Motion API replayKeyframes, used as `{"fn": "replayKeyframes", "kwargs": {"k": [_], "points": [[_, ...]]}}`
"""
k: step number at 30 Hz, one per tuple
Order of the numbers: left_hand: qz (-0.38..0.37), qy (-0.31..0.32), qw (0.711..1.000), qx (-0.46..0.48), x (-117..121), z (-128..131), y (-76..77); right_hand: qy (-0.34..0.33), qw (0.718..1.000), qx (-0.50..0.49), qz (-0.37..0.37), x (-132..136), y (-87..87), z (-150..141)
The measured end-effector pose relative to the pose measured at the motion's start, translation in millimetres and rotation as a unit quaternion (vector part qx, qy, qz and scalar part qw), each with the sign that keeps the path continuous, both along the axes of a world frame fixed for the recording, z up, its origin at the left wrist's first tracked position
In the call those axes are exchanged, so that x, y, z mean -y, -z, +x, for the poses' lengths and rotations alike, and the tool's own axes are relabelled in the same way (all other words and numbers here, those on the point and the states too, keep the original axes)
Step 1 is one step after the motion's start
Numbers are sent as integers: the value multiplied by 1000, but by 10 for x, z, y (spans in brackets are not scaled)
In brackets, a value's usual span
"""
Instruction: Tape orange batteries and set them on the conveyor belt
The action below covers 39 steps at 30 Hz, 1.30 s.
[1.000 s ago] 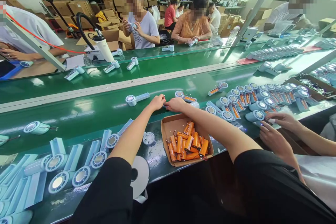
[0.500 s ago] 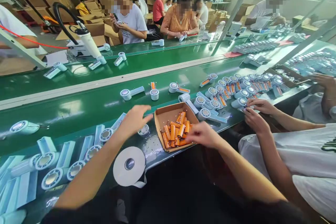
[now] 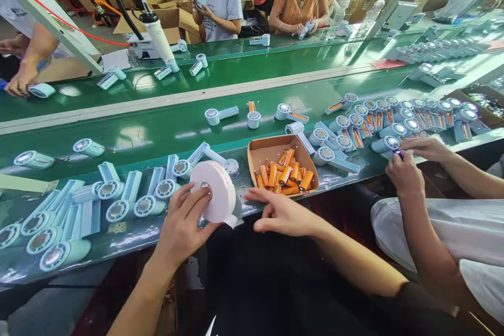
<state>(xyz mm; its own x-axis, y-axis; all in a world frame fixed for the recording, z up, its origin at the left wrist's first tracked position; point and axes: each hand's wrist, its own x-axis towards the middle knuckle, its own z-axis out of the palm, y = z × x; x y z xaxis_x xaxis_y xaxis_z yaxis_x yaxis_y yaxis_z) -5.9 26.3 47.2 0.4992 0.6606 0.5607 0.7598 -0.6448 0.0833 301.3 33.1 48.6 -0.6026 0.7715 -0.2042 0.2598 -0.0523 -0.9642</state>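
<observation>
My left hand [image 3: 189, 218] grips a wide roll of white tape [image 3: 218, 194], fingers at its core, tilted up at the bench edge. A loose tape end [image 3: 232, 221] hangs from the bottom of the roll. Close to that end is my right hand [image 3: 285, 212], fingers apart and holding nothing. Just beyond it stands an open cardboard box [image 3: 258, 149] with several orange-wrapped batteries [image 3: 294, 172] in it. Behind the roll, a light-blue fan housing [image 3: 231, 168] is partly covered.
Light-blue fan bodies [image 3: 120, 207] lie in rows at left, and more [image 3: 356, 121] crowd the right. The green conveyor [image 3: 165, 115] runs across beyond. A co-worker's hands [image 3: 407, 165] work close by on my right; other people sit across the belt.
My left hand has come down and taken hold of the tape roll, lifting it upright. My right hand has left the battery box and moved left toward the roll. The view has shifted.
</observation>
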Motion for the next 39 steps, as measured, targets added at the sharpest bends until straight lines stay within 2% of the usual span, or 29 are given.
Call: {"fn": "replayKeyframes", "kwargs": {"k": [2,3,5,6,8,10,12,13,15,17,18,20,22,23,24,26,28,30,33,37,39], "points": [[49,-14,999,19,-100,24,-134,-117,993,-19,14,15,-43,-264],[68,-34,997,28,-136,-7,-155,-174,984,-15,44,44,-40,-353],[73,-91,992,56,-180,-109,-112,-248,959,27,137,81,-15,-422],[58,-117,988,77,-188,-157,-61,-262,947,60,178,68,-5,-405],[17,-144,983,116,-183,-205,65,-234,936,123,232,-53,-2,-303],[3,-131,984,120,-160,-162,185,-124,935,192,272,-289,-10,-167],[13,-103,990,100,-135,-46,273,10,908,289,303,-573,6,-50],[16,-91,992,90,-125,24,304,51,890,334,307,-706,30,-6],[17,-74,994,80,-109,157,345,61,875,383,290,-904,108,57],[14,-62,995,75,-94,249,366,32,885,378,270,-989,199,102],[11,-56,996,71,-86,274,370,27,893,362,266,-990,239,122],[2,-46,997,56,-64,292,366,71,925,277,250,-932,284,159],[-15,-35,999,30,-39,285,342,164,955,111,220,-824,268,183],[-25,-31,999,17,-27,279,322,210,955,20,206,-761,234,186],[-33,-28,999,6,-17,275,300,245,947,-57,199,-696,185,180],[-43,-18,999,-9,-4,278,252,279,926,-143,210,-564,64,142],[-48,-1,999,-17,1,296,210,304,907,-180,228,-441,-40,72],[-57,13,998,-24,2,325,182,333,888,-202,245,-333,-70,-20],[-65,16,997,-30,7,369,166,359,872,-227,242,-195,59,-176],[-65,7,997,-43,18,380,173,348,878,-264,197,-24,335,-334],[-57,2,997,-57,15,354,165,349,877,-289,158,17,391,-339]]}}
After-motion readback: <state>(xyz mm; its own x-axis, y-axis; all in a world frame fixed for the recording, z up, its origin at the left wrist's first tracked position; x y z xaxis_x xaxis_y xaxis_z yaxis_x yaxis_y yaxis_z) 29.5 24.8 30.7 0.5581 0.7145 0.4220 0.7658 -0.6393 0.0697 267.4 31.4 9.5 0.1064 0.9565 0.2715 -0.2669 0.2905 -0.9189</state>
